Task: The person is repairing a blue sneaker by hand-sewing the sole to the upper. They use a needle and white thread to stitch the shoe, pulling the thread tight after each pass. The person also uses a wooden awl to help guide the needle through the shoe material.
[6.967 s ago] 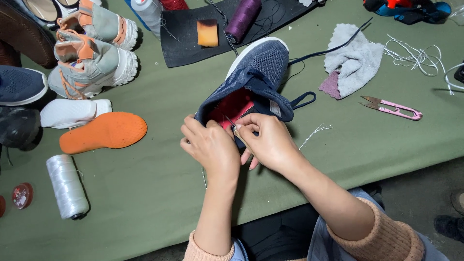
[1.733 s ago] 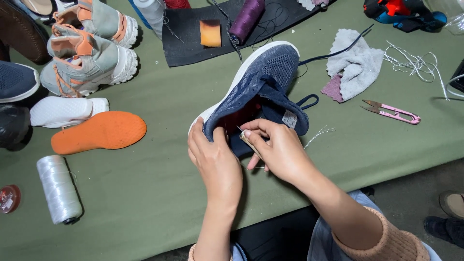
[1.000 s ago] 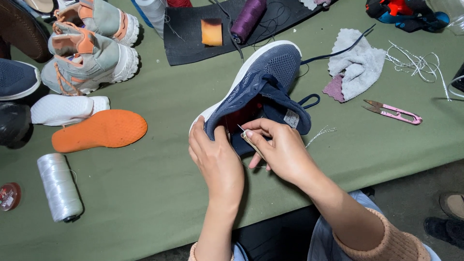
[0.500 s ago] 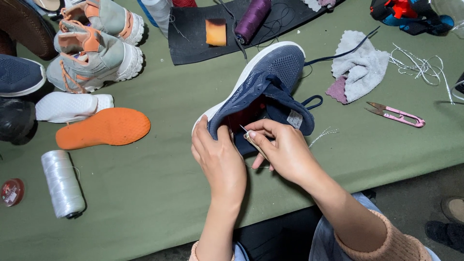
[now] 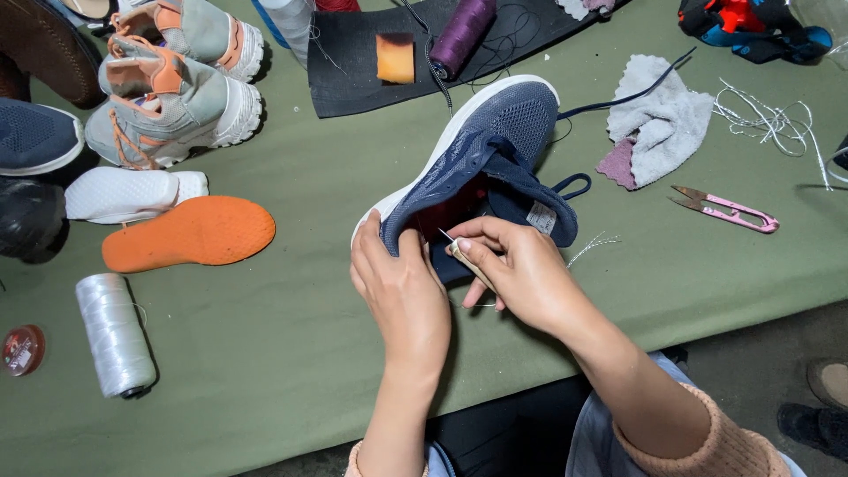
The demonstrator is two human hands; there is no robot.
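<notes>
Hands on navy sneaker (image 5: 495, 150): left hand (image 5: 402, 291) grips collar, right hand (image 5: 521, 274) pinches awl (image 5: 464, 254)

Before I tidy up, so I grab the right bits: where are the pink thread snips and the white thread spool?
pink thread snips (image 5: 730, 210), head view, on the handle.
white thread spool (image 5: 113, 334), head view, mid-body.

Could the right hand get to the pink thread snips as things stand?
Probably yes. The pink thread snips lie alone on the green table cover, to the right of the right hand, with bare cloth between. But its fingers pinch a sewing awl at the navy shoe.
</notes>
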